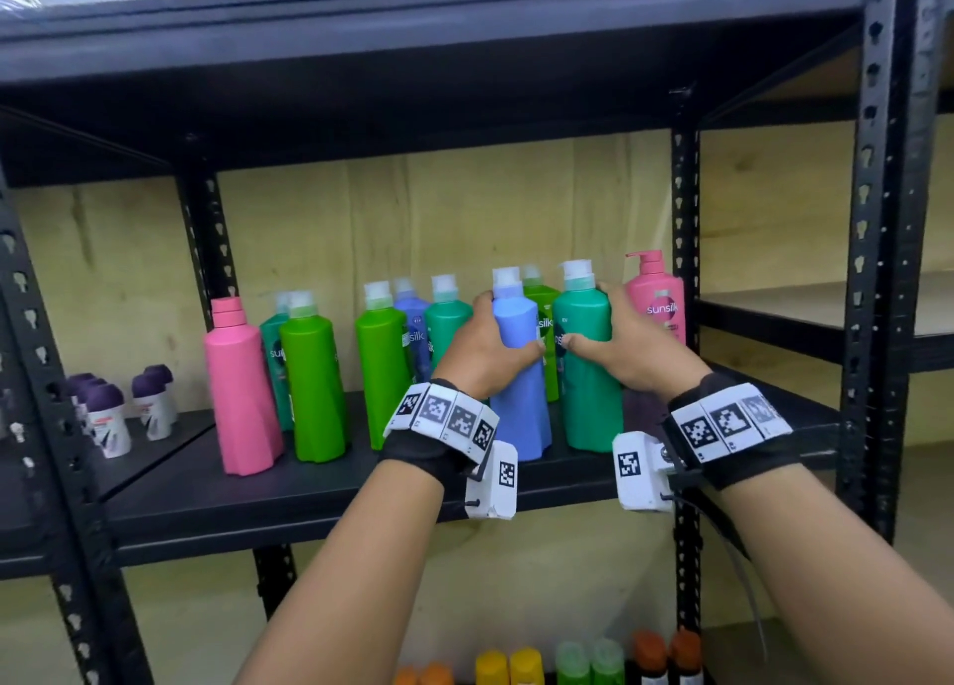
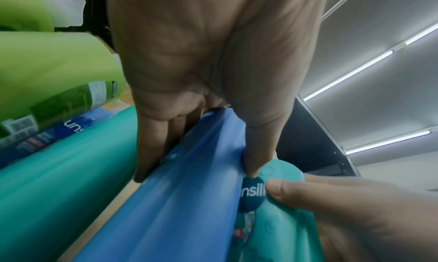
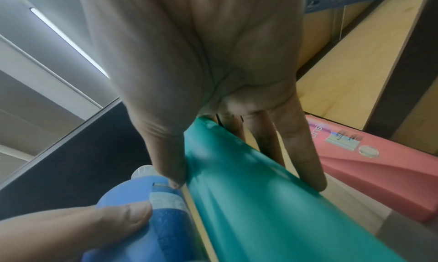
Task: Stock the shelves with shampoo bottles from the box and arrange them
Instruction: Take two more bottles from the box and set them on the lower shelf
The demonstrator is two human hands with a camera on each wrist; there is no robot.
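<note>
Now, at the far nine o'clock end of the black metal shelf (image 1: 320, 488) stand small purple-capped roll-on bottles (image 1: 106, 418). Toward the middle a pink shampoo bottle (image 1: 241, 390) stands upright at the front, then a bright green bottle (image 1: 315, 385) with a teal one partly hidden behind it, then a second bright green bottle (image 1: 382, 374).

My left hand (image 1: 482, 346) is wrapped round the blue shampoo bottle (image 1: 519, 374), which stands upright on the shelf near its front edge; the thumb lies on the three o'clock side and the fingers (image 2: 151, 148) curl round the nine o'clock side. Just beside it, at three o'clock, my right hand (image 1: 627, 346) grips the teal shampoo bottle (image 1: 588, 369), also upright on the shelf, thumb on its nine o'clock side and fingers (image 3: 301, 149) round the far side. The two bottles stand side by side and the two thumb tips nearly meet between them; I cannot tell whether the bottles touch.

Farther to three o'clock a pink Sunsilk pump bottle (image 1: 658, 302) stands against the shelf's upright post (image 1: 684, 209). More teal, blue and green bottles stand behind the ones I hold. On the shelf below, at six o'clock, sit yellow, green and orange caps (image 1: 573, 661).
</note>
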